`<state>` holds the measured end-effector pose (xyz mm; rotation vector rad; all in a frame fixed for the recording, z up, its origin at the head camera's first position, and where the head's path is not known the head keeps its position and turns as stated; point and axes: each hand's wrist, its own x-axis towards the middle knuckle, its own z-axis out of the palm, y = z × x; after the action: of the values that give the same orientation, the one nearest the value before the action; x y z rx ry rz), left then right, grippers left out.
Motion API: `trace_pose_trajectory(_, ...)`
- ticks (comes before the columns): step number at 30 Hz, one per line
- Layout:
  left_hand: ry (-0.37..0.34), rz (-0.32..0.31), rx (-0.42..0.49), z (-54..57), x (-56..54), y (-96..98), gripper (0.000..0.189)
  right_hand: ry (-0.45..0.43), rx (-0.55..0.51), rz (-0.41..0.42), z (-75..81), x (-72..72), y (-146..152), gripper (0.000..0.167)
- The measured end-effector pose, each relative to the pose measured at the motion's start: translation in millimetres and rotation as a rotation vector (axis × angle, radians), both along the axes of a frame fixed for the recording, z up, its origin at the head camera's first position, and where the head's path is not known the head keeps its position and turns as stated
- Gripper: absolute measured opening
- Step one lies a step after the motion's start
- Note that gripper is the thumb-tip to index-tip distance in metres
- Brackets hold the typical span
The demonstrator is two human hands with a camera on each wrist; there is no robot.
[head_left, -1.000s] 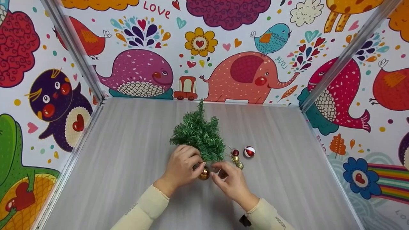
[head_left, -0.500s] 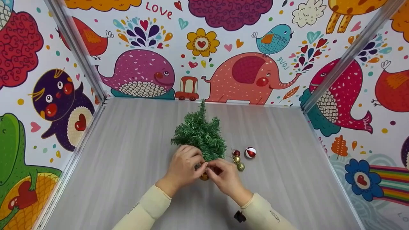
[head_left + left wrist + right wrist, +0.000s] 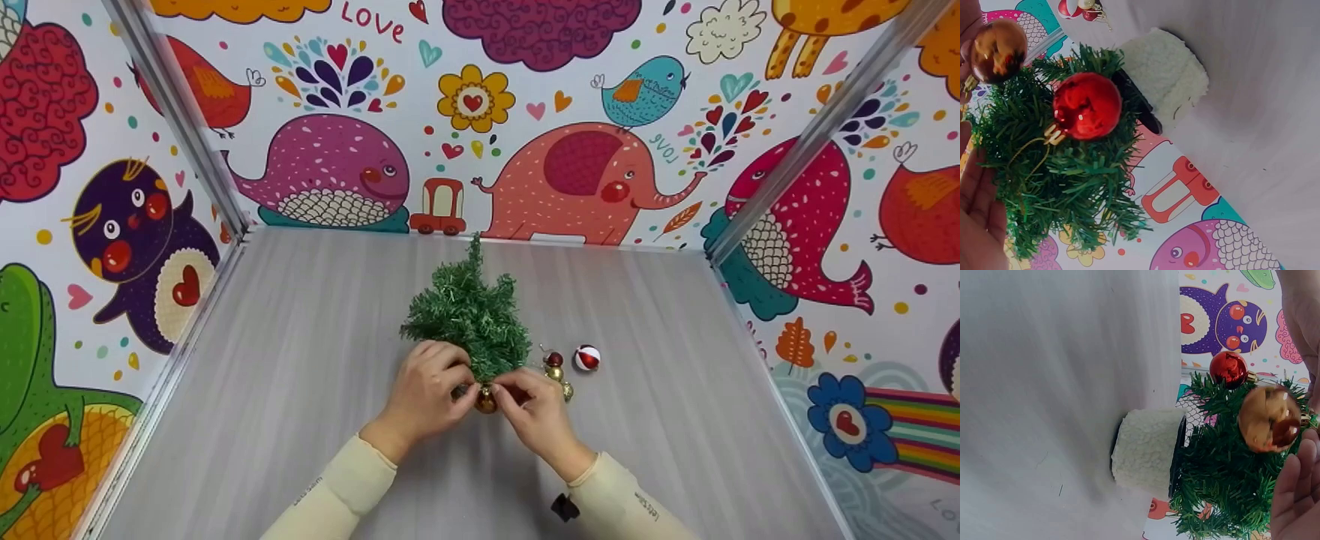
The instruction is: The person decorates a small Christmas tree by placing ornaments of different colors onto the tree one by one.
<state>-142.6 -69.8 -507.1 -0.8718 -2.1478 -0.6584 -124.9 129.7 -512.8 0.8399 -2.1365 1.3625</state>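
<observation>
A shiny gold bauble (image 3: 487, 401) hangs in front of a small green Christmas tree (image 3: 469, 307). My left hand (image 3: 431, 382) pinches at the top of this bauble from the left, its other fingers against the branches. From the right, my right hand (image 3: 536, 401) pinches at the bauble's cap with thumb and forefinger; the exact grip on the loop is hidden. A red bauble (image 3: 1088, 106) with a gold loop sits on the branches in the left wrist view. White fluffy material covers the tree's pot (image 3: 1148, 453), which stands upright on the table.
Right of the tree lie a red and white ball (image 3: 587, 358), a small dark red bauble (image 3: 553, 359) and small gold baubles (image 3: 554, 372). The grey table (image 3: 315, 322) is bounded by patterned walls and metal edge rails (image 3: 180, 124).
My right hand has come in from the right to the top of the gold bauble. The bauble has shifted slightly right and up. My left hand has barely moved.
</observation>
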Motion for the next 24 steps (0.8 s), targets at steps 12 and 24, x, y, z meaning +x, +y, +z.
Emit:
trace_pose_trajectory(12,0.004,0.014,0.008,-3.6,-0.2,-2.2,0.011,0.215,0.163,-0.131,-23.7,-17.2,8,0.005)
trace_pose_trajectory(24,-0.017,0.02,0.007,-5.9,0.1,-3.3,0.009,0.18,0.18,-0.155,-23.1,-20.0,4,0.006)
